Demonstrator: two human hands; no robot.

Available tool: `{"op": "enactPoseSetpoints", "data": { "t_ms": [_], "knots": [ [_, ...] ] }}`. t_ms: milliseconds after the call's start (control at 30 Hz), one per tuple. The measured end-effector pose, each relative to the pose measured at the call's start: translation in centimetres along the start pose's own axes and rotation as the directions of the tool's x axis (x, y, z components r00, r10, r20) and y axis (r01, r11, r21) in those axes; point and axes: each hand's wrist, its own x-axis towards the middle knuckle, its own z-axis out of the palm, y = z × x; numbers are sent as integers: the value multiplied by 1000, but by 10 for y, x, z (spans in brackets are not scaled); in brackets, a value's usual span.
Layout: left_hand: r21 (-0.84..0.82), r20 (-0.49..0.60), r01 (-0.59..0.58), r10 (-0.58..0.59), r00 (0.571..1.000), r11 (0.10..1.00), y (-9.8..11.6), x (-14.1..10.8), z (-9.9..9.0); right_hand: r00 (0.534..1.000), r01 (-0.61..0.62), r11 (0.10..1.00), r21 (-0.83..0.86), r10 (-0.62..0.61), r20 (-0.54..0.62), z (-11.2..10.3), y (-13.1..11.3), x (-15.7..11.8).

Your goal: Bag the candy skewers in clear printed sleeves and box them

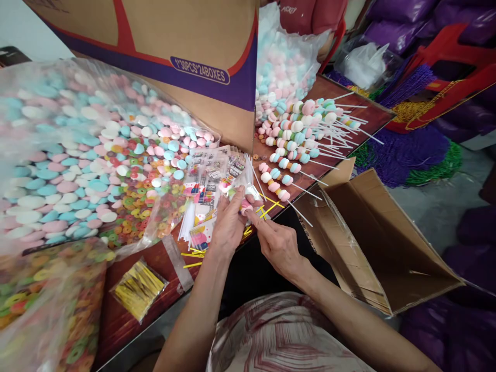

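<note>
My left hand [229, 219] is closed, its thumb and fingers around a clear plastic wrapper [253, 194] with a pink-and-white marshmallow [246, 207] showing at its lower end. The index finger of my right hand [279, 247] touches that marshmallow; the other fingers are curled, and whether they pinch anything is hidden. Just beyond lie printed clear bags [211, 175] and white sticks [186, 227]. Yellow twist ties [273, 205] are scattered close to both hands. To the right, marshmallow skewers [275, 182] lie in a heap, sticks pointing right.
A large bag of marshmallows [62, 170] and gummy rings [135, 206] spreads across the left. Nearer me are a bag of rings [50, 305] and a packet of ties [139, 289]. A tall carton [155, 31] stands behind; an open carton [372, 243] sits right, below the table edge.
</note>
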Motion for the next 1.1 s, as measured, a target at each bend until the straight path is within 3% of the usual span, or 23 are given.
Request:
{"op": "enactPoseSetpoints", "data": {
  "t_ms": [233,433,567,733,867,967,1033,1100],
  "knots": [
    [26,45,89,-90,995,996,-4,0,-1,999,36,988,-150,-36,4,3,-1,8],
    [-104,-33,106,-110,993,989,9,2,0,997,81,997,21,-80,-22,-3,6,1],
    [-56,36,86,-84,996,995,3,-1,2,996,73,996,46,-71,-50,5,7,1],
    [14,163,72,-74,984,997,-9,-7,2,995,41,997,-70,-47,-86,17,6,15],
    [11,205,67,-68,976,998,-8,-12,1,992,49,999,12,-48,-113,16,9,17],
    [105,185,-1,-18,982,995,-12,-13,-5,980,45,995,86,-27,-199,14,13,15],
    [226,128,-112,84,988,968,-16,-12,-11,968,37,996,82,-15,-251,14,13,15],
    [402,87,-246,231,969,882,-19,-9,-18,965,28,997,75,-8,-261,14,12,17]
  ]
}}
